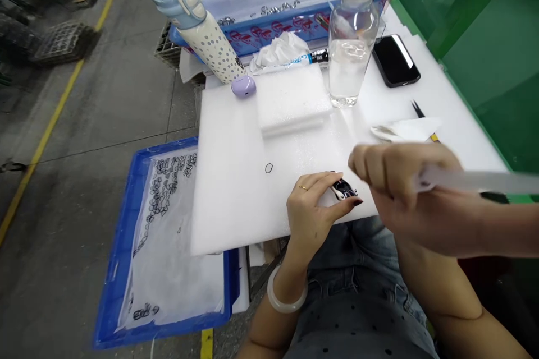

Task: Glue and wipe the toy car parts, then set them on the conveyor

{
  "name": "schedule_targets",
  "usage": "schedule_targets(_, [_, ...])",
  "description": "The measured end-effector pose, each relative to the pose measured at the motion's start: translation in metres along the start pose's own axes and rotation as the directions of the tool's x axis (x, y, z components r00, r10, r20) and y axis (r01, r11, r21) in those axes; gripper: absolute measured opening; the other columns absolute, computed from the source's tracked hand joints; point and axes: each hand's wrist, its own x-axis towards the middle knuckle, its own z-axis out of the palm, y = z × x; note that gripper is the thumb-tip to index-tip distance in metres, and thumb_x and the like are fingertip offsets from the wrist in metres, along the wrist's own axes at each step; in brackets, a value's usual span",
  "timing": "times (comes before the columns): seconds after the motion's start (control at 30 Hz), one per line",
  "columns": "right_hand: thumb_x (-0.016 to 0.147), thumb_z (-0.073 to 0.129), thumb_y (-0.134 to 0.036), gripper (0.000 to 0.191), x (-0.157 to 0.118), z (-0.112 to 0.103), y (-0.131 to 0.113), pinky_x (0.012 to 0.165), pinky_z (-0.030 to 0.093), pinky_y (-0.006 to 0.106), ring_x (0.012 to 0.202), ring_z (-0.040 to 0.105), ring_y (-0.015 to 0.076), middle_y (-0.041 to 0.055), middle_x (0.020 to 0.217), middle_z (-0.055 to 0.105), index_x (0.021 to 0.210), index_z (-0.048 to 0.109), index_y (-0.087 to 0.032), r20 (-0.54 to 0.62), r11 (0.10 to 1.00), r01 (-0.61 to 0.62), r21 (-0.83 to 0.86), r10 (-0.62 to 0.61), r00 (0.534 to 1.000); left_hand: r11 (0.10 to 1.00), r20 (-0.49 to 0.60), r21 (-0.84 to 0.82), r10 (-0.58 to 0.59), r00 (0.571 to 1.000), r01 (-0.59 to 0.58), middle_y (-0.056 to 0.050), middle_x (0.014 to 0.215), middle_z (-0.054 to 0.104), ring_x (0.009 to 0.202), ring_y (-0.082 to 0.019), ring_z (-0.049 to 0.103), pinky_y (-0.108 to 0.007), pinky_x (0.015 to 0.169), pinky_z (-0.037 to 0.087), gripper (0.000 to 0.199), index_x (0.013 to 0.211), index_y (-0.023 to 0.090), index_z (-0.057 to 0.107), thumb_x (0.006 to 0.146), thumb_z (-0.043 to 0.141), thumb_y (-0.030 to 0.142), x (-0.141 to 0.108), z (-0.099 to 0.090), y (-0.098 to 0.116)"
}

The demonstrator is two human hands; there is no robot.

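Note:
My left hand (315,213) pinches a small black-and-white toy car (344,189) between thumb and fingers, resting low over the white foam sheet (236,190). A jade bangle (286,294) circles that wrist. My right hand (404,190), blurred by motion, grips a translucent white strip (475,180) that runs off to the right. One small black ring (268,168) lies alone on the foam. Tweezers (418,110) with black tips lie partly under a white cloth (406,130), just beyond my right hand.
A blue tray (126,247) lined with plastic holds several black rings at front left. Behind the foam stand a foam block (290,101), water bottle (351,50), dotted flask (210,45), phone (396,60) and a second blue tray (269,31). A green partition (484,56) stands at right.

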Motion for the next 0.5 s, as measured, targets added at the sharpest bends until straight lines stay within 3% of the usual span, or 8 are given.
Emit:
schedule_targets(0.1, [0.096,0.041,-0.051,0.051,0.053,0.007,0.022,0.063,0.04,0.032,0.057,0.042,0.0126,0.0001,0.057,0.04,0.055,0.044,-0.021,-0.122,0.96,0.28,-0.014,-0.279,0.952,0.996,0.037,0.04,0.073,0.997,-0.075,-0.007,0.105,0.074,0.099,-0.025,0.067,-0.042,0.088,0.057,0.044,0.103,0.021,0.072,0.071,0.085,0.046,-0.003,-0.001,-0.002])
schedule_targets(0.17, [0.094,0.038,-0.062,0.052,0.087,0.008,0.045,0.074,0.047,0.032,0.069,0.052,0.0144,0.0013,0.065,0.05,0.06,0.045,-0.022,-0.077,0.975,0.161,-0.154,-0.175,0.982,0.993,0.075,0.066,0.093,0.993,-0.098,-0.008,0.109,0.073,0.101,-0.026,0.067,-0.044,0.09,0.057,0.046,0.106,0.021,0.07,0.069,0.088,0.041,-0.006,-0.003,-0.004])
schedule_targets(0.23, [0.086,0.051,-0.066,0.046,0.101,0.002,0.06,0.088,0.048,0.033,0.086,0.059,0.0168,0.003,0.083,0.062,0.072,0.054,-0.021,-0.023,0.951,0.044,-0.307,-0.054,0.998,0.989,0.101,0.096,0.106,0.989,-0.115,-0.008,0.112,0.072,0.103,-0.027,0.066,-0.045,0.091,0.057,0.047,0.107,0.022,0.069,0.067,0.089,0.037,-0.008,-0.004,-0.006])
schedule_targets(0.33, [0.086,0.059,-0.056,0.039,0.078,-0.025,0.056,0.1,0.045,0.035,0.108,0.059,0.0192,0.0061,0.115,0.064,0.104,0.06,-0.021,-0.046,0.895,0.122,-0.43,-0.157,0.987,0.978,0.099,0.152,0.131,0.986,-0.145,-0.008,0.114,0.07,0.105,-0.029,0.066,-0.047,0.092,0.057,0.05,0.111,0.024,0.066,0.067,0.09,0.029,-0.01,-0.003,-0.009])
schedule_targets(0.4, [0.092,0.053,-0.049,0.032,0.047,-0.05,0.043,0.093,0.047,0.034,0.099,0.062,0.019,0.0064,0.105,0.066,0.104,0.06,-0.021,-0.117,0.787,0.124,-0.605,-0.241,0.963,0.967,0.081,0.196,0.151,0.985,-0.164,-0.009,0.117,0.069,0.108,-0.03,0.065,-0.048,0.093,0.057,0.049,0.112,0.023,0.065,0.069,0.087,0.022,-0.011,-0.001,-0.01])
schedule_targets(0.5, [0.091,0.053,-0.041,0.026,0.011,-0.088,0.029,0.078,0.044,0.034,0.08,0.059,0.0195,0.006,0.081,0.066,0.08,0.061,-0.019,-0.157,0.405,-0.069,-0.912,-0.187,0.97,0.957,0.071,0.232,0.163,0.984,-0.175,-0.009,0.121,0.068,0.113,-0.032,0.063,-0.049,0.093,0.058,0.044,0.113,0.023,0.065,0.073,0.083,0.017,-0.011,0.004,-0.008])
